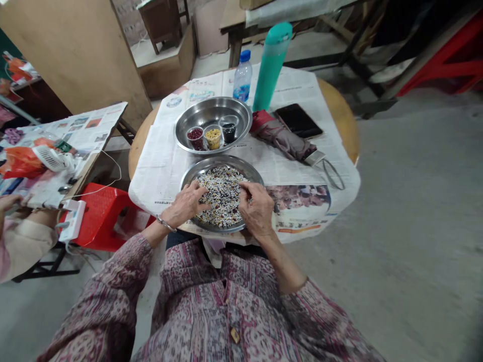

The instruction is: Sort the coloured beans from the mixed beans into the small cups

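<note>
A round metal plate lies in front of me, spread with a mix of small white, black, yellow and dark red pieces, like beads or grains. Over its left side my left hand rests with fingers apart, the tips at the pieces. My right hand is at the right rim, thumb and fingers pinched together; whatever they hold is too small to see. Just beyond, a metal basin holds three clear cups: a dark red-filled cup, a yellow-filled cup and a black-filled cup.
Newspaper covers the round table. Behind the basin stand a water bottle and a tall green bottle. A folded umbrella and a phone lie right. At left are a red stool, a power strip and another person's arm.
</note>
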The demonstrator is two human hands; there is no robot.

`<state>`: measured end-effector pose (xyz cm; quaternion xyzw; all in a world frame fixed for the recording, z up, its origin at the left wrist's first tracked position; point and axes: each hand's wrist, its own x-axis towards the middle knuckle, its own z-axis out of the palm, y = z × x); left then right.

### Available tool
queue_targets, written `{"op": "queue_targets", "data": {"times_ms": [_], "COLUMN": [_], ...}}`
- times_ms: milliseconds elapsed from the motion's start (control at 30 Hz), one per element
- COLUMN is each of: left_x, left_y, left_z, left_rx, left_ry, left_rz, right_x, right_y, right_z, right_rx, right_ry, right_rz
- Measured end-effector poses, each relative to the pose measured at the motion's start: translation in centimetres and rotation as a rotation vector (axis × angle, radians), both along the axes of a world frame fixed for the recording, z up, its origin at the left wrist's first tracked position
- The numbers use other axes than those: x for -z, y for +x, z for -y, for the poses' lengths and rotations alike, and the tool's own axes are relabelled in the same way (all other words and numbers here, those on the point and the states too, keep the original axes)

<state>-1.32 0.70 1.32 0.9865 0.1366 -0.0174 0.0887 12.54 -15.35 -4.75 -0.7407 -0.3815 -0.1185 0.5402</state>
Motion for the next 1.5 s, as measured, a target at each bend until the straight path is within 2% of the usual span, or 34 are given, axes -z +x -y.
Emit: {"op": "queue_targets", "data": {"times_ms": [133,300,400,500,633,767,933,1000,1100,1200,1267,1367,1500], "left_x": [0.0,1.3,2.1,2.3,2.1,1.7,1.3,1.2,1.4,2.1,2.5,2.5,1.8], "left_y": [-0.6,2.4,5.2,7.5,9.1,8.3,4.3,2.7,1.6,2.5,3.8,5.7,7.0], "left_z": [2.3,4.5,4.6,4.0,2.5,0.6,0.0,0.7,2.4,3.9,4.3,4.0,2.5], "left_rx": [0.054,0.146,0.184,0.178,0.135,0.064,-0.079,-0.075,0.040,0.182,0.225,0.184,0.039], "left_ry": [-0.113,-0.198,-0.154,-0.036,0.121,0.206,0.190,0.137,0.029,-0.081,-0.120,-0.101,-0.016], "left_rz": [-0.059,-0.007,0.032,0.115,0.109,0.050,0.077,0.075,0.062,0.060,0.054,0.069,0.187], "right_x": [0.0,0.0,-0.1,-0.3,-0.4,-0.4,-0.4,-0.4,-0.4,-0.3,-0.3,-0.3,-0.5], "right_y": [0.0,0.0,0.0,0.0,0.0,0.0,-0.1,-0.1,-0.1,-0.1,-0.2,-0.2,-0.2], "right_z": [-0.1,0.0,0.1,0.2,0.2,0.1,0.2,0.2,0.2,0.2,0.3,0.3,0.3], "right_rx": [0.003,0.011,0.038,0.042,0.030,0.031,0.030,0.028,0.029,0.026,0.026,0.040,0.048], "right_ry": [-0.007,0.013,0.053,0.083,0.088,0.065,0.073,0.070,0.059,0.053,0.053,0.053,0.060], "right_rz": [-0.027,-0.050,-0.061,-0.058,-0.050,-0.064,-0.062,-0.064,-0.071,-0.064,-0.056,-0.053,-0.071]}}
